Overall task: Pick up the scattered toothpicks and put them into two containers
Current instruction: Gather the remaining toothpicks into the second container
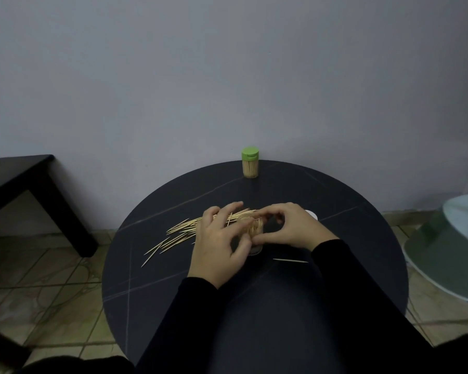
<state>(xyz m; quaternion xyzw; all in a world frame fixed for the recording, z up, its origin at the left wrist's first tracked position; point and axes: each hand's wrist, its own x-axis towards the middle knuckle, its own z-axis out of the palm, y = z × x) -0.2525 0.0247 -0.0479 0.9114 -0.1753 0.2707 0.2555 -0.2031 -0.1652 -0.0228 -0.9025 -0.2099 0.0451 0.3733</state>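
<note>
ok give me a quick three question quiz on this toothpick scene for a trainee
1. True or false: the green-lidded container at the far edge of the table has its lid on.
2. Where does the main pile of loose toothpicks lie? A) to the left of the hands B) on the floor C) beside the green-lidded container
3. What do both hands, left and right, meet around at the middle of the table?

Key
1. True.
2. A. One stray toothpick also lies near the right sleeve.
3. A small clear container partly filled with toothpicks.
</note>
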